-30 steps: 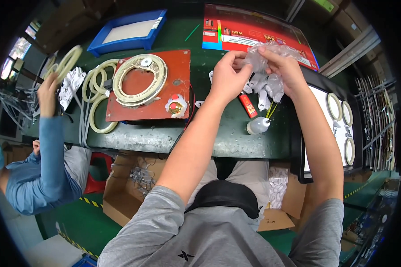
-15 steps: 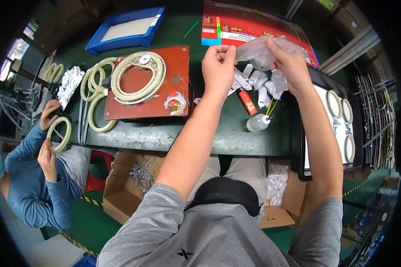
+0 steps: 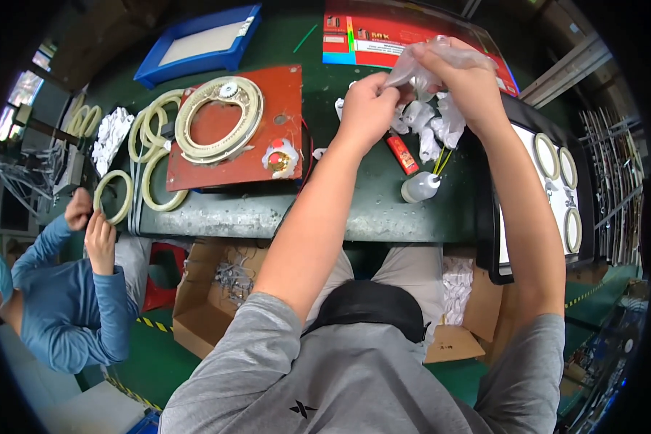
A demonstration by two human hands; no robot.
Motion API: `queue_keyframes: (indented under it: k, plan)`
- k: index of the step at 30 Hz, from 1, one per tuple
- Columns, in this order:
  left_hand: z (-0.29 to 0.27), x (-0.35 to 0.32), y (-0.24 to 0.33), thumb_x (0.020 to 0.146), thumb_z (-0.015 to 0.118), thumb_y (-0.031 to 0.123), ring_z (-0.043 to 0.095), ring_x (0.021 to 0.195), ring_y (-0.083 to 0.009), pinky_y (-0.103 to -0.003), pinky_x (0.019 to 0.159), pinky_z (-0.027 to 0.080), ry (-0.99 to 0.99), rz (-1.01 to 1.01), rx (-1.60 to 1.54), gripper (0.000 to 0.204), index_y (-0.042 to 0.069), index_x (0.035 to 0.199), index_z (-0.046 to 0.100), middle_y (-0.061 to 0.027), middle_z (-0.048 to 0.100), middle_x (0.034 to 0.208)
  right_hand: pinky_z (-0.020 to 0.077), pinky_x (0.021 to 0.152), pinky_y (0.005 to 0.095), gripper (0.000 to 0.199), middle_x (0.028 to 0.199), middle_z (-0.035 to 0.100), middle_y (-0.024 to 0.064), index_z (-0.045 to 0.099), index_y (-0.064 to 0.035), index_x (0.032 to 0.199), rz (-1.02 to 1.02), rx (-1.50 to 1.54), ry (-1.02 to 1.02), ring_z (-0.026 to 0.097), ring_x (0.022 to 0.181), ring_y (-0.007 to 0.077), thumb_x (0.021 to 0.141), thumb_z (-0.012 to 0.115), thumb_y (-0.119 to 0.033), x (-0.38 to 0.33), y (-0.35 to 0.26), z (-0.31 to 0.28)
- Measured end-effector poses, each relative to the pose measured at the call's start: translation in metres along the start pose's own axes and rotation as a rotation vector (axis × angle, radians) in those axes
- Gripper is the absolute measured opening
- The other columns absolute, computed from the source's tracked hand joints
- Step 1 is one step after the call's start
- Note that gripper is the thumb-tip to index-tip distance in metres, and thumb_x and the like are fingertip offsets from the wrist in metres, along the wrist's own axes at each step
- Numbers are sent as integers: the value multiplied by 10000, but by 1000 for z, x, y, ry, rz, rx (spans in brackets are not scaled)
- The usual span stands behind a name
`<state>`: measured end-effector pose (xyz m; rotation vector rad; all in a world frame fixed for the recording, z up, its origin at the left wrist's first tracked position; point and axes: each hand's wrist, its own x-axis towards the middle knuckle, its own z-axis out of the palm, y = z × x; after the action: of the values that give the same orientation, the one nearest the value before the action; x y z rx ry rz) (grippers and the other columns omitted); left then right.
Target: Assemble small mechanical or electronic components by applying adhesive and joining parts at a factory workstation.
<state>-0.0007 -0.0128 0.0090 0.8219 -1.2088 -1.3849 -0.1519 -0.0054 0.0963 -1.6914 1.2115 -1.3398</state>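
Head view: left hand [image 3: 367, 103] and right hand [image 3: 464, 78] fingers pinch the clear plastic bag [image 3: 417, 64] between them.

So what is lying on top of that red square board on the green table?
On the red square board lies a large cream ring with a small gear. A small red-and-white part sits near its corner. Whatever lies beneath the ring is hidden.
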Motion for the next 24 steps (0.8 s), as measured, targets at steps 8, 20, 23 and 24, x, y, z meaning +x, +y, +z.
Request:
queue_keyframes:
  k: [8,20,23,24]
  plan:
    - [1,1,1,851,635,30,629,845,-121,-262,765,499,6,64,-195,224,-11,1070,615,-71,670,952,420,541,240,231,764,636,-12,694,-53,905,-220,-522,70,521,629,52,873,764,-271,-2,8,-4]
    - [-3,2,-1,868,555,74,564,919,-121,-266,866,441,136,150,-187,313,0,1165,622,-33,645,1005,427,589,241,322,846,649,-13,699,-68,994,328,2,-123,544,693,66,872,749,-362,9,4,-12]
    - [-3,2,-2,870,579,83,566,958,-107,-273,869,447,82,195,-224,284,1,1136,637,-35,660,997,426,587,245,315,846,645,7,686,-70,967,442,241,-13,542,668,81,870,751,-363,18,25,-24]
    - [-3,2,-4,858,610,99,582,978,-138,-299,887,453,141,230,17,264,11,1102,655,-54,674,998,424,586,246,310,843,644,21,678,-69,949,436,380,25,542,652,92,871,751,-360,23,34,-28]
